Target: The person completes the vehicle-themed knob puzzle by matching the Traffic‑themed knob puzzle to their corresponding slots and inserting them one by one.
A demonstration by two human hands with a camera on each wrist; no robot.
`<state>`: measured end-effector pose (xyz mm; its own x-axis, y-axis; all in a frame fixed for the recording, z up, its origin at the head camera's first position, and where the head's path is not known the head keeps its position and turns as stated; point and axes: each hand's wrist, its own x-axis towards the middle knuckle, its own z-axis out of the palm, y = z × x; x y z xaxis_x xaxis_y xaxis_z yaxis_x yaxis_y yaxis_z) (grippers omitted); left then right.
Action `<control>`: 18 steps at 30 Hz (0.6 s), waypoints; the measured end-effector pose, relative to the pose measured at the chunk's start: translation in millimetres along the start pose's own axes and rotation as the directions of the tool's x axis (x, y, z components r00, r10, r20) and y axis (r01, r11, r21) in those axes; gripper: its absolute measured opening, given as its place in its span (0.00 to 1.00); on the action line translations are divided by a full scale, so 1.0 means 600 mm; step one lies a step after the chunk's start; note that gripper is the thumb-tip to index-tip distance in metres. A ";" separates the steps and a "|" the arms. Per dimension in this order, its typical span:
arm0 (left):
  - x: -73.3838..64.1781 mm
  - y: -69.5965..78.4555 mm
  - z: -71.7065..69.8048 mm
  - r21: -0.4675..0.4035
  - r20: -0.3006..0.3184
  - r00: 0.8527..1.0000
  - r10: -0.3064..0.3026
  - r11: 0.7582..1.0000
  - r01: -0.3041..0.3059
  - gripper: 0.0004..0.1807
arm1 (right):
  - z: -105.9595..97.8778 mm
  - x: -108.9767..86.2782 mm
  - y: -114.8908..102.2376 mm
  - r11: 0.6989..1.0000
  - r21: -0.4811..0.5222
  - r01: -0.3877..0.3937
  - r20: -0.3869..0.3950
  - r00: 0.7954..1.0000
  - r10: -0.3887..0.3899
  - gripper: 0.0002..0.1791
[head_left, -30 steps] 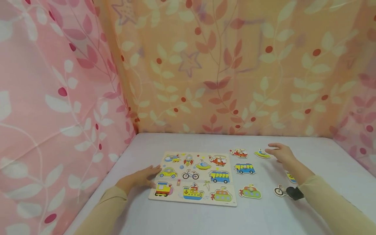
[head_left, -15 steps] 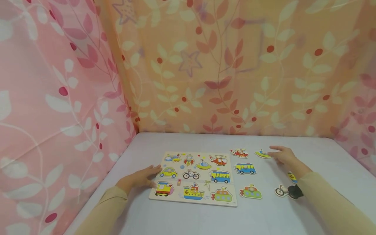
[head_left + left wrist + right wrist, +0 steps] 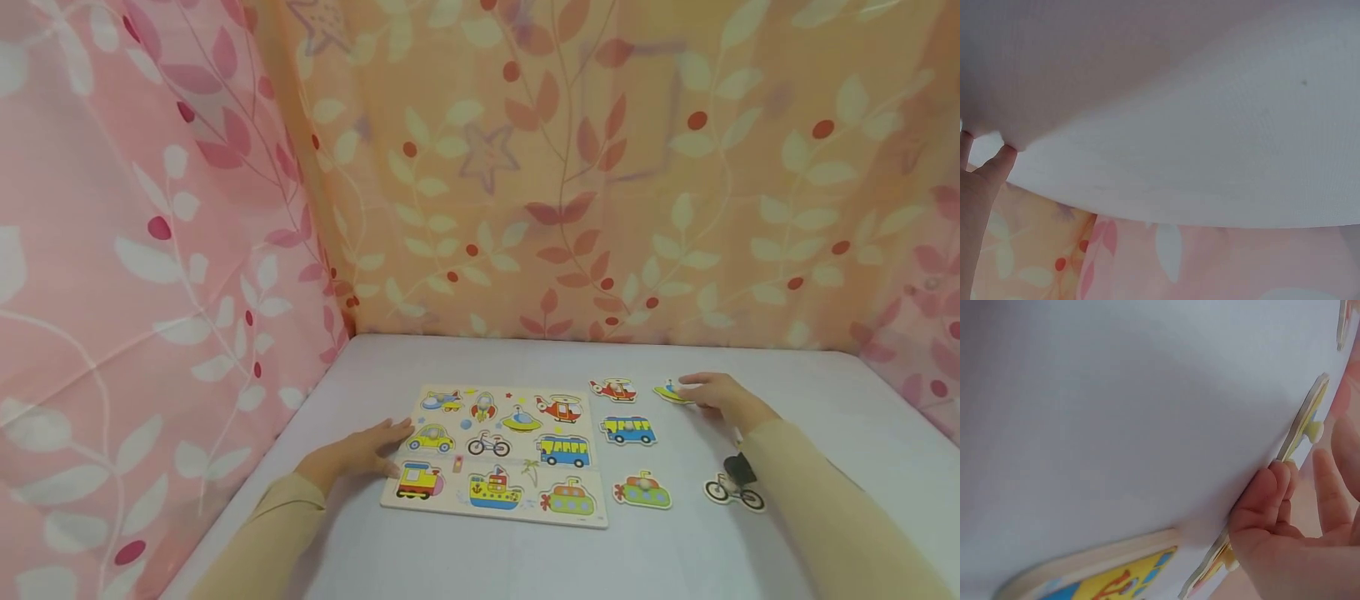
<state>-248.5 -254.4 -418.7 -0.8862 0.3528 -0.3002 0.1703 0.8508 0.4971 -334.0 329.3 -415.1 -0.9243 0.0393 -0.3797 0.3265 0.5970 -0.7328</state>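
Observation:
My left hand [image 3: 358,454] rests at the left edge of a wooden puzzle board [image 3: 517,513] printed with vehicles. Two fingertips of that hand [image 3: 988,172] show in the left wrist view. At the back right, my right hand [image 3: 723,400] is over a yellow-green flying saucer puzzle piece [image 3: 670,393]. In the right wrist view, its thumb and index finger are spread close to the knob on the saucer piece [image 3: 1304,419]. The other fingers of the right hand [image 3: 1294,531] curl beside the piece's edge. The piece lies on the table.
Right of the board lie a helicopter piece [image 3: 615,390], a bus piece [image 3: 630,430], a submarine piece [image 3: 643,490] and a bicycle piece [image 3: 733,495]. A ship piece [image 3: 1107,578] with an anchor shows in the right wrist view. Patterned curtains [image 3: 525,208] surround the white table [image 3: 465,567].
My right hand has lowered slightly and come closer over the flying saucer piece. The left hand stays at the board, and the right sleeve now covers most of the ship piece.

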 end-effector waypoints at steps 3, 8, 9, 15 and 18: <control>0.000 0.002 0.000 0.002 0.001 1.000 -0.003 1.000 0.003 0.42 | -0.002 0.006 -0.001 1.000 -0.026 -0.008 0.002 1.000 0.008 0.37; 0.002 0.003 -0.001 -0.012 0.003 1.000 -0.007 1.000 0.007 0.42 | 0.000 0.024 0.003 0.998 0.010 -0.066 -0.039 0.997 0.066 0.32; 0.003 0.003 0.000 -0.017 0.003 1.000 -0.013 1.000 0.013 0.42 | 0.001 0.027 0.003 0.997 0.011 -0.073 -0.049 0.996 0.074 0.31; 0.006 0.001 0.004 -0.010 -0.004 0.998 -0.057 0.998 0.057 0.43 | 0.006 0.036 -0.003 0.995 -0.005 -0.096 -0.093 0.991 0.095 0.25; 0.008 -0.003 0.004 0.007 -0.009 0.998 -0.064 0.998 0.064 0.44 | 0.009 0.038 -0.009 0.992 -0.035 -0.119 -0.111 0.987 0.115 0.22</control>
<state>-251.9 -253.2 -422.9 -0.8990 0.2940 -0.3246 0.1158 0.8743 0.4714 -355.8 322.5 -423.0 -0.8969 0.1966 -0.3962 0.4274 0.6159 -0.6618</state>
